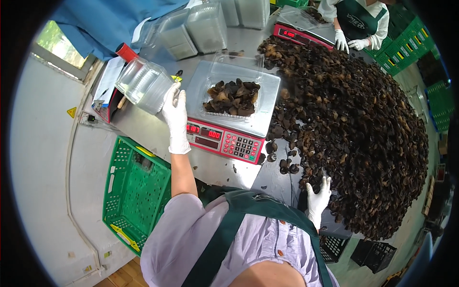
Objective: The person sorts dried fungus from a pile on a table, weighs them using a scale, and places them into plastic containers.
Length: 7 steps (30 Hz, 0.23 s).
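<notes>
My white-gloved left hand (176,117) is raised at the left, its fingers at the rim of the end box in a stack of clear plastic boxes (143,86); it seems to pinch that rim. Beside it, an open clear clamshell box (206,107) with dark wood ear mushrooms (233,98) in it sits on the steel pan of a red digital scale (224,141), whose display is lit. My gloved right hand (317,198) is open, fingers spread, at the near edge of a big heap of wood ear mushrooms (354,138). Nothing shows in its grasp.
More stacked clear boxes (205,28) stand at the back of the table. A green crate (136,191) is below left. Across the heap, a co-worker's gloved hands (351,42) rest near another red scale (302,37). Black crates (374,255) sit low at the right.
</notes>
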### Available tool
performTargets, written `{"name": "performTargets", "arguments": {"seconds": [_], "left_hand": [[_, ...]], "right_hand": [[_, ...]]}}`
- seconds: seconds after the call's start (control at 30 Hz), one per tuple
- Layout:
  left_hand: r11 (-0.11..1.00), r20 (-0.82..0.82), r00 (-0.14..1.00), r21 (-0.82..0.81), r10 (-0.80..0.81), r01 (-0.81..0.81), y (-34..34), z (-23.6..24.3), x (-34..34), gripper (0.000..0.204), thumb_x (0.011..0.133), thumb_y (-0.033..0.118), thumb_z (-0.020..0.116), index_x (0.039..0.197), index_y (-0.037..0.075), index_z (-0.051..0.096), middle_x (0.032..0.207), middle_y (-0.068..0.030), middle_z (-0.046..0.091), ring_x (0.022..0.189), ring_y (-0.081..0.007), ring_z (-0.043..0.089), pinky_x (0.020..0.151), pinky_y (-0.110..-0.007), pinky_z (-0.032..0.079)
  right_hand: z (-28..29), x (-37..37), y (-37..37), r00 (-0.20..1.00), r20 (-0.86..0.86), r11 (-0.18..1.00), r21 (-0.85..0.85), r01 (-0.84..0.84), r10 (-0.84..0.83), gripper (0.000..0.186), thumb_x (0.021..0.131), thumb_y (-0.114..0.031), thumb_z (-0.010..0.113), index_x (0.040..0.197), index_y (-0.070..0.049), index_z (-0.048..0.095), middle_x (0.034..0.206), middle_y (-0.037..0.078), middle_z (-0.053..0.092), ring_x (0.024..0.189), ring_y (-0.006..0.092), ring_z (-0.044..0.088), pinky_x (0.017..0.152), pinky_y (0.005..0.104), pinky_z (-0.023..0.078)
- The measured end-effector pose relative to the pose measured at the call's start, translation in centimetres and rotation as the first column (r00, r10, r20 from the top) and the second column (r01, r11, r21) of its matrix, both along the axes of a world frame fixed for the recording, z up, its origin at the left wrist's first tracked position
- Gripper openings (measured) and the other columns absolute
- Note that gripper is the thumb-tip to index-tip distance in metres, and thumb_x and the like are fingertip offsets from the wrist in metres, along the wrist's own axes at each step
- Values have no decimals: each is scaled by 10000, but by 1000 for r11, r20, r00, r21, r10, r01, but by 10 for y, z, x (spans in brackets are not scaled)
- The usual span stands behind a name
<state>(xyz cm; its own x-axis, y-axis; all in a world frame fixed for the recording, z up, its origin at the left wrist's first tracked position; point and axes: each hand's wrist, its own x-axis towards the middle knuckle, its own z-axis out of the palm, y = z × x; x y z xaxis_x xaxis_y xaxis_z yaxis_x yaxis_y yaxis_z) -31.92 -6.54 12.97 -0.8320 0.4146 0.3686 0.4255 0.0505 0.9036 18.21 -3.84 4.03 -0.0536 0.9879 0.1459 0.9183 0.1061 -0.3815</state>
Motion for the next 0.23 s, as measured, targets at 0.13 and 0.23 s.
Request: {"name": "performTargets", "arguments": {"seconds": [0.13, 0.23], "left_hand": [[998, 3, 999, -38, -51, 51, 1, -2, 3, 309, 872, 91, 635, 1179, 70, 613, 1203, -64, 602, 1075, -192, 583, 935, -323, 440], [989, -1, 998, -136, -64, 63, 1, -1, 3, 323, 864, 149, 663, 1177, 84, 615, 1238, -113, 582, 1089, -201, 582, 973, -344, 420]], "right_hand": [[-2, -17, -11, 996, 85, 995, -94, -10, 18, 813, 646, -400, 817, 1308, -56, 492, 1448, 151, 377, 1095, 381, 530, 913, 429, 467], [-7, -24, -11, 996, 76, 992, -117, -37, 46, 830, 637, -411, 819, 1322, -85, 483, 1461, 146, 358, 1112, 389, 515, 916, 438, 467]]}}
